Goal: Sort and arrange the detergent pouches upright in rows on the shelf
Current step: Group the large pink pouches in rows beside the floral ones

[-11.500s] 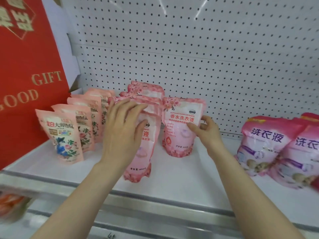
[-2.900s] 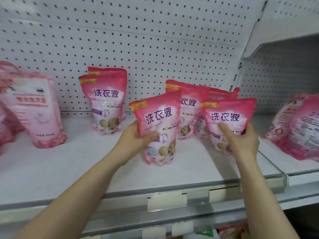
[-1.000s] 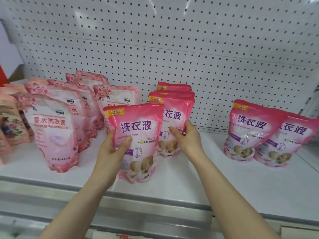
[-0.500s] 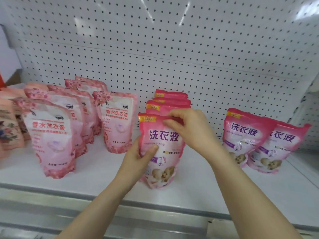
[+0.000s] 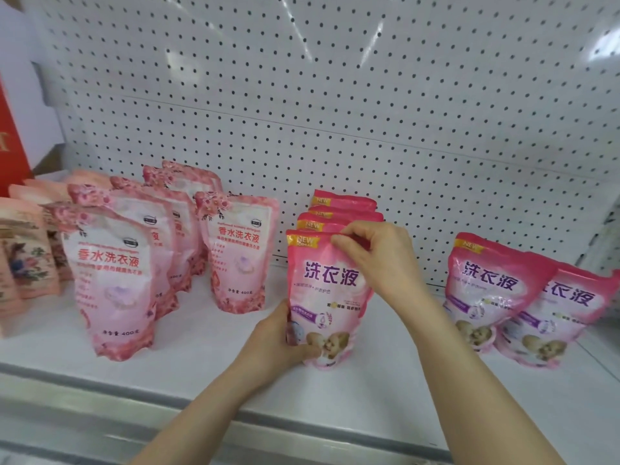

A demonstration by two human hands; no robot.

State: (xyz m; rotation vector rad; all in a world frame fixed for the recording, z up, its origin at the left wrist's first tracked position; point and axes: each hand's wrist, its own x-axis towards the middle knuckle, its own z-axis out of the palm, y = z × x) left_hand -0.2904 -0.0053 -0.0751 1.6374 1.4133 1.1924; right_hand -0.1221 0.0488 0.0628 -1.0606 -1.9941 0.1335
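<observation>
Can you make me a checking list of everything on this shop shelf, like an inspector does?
Surface: white shelf, bare along the front.
Job's things: bright pink pouch upright, in front of a row of three like it; two matching pouches overlap at the right, apart from that row; pale pink pouches in rows at the left; flowery peach pouches at the far left.
Clutter: nothing seen.
Hands: left hand grips the bright pink pouch's lower side; right hand pinches its top edge.
Cables: nothing seen.
Surroundings: white pegboard wall behind; red box at the far left.
</observation>
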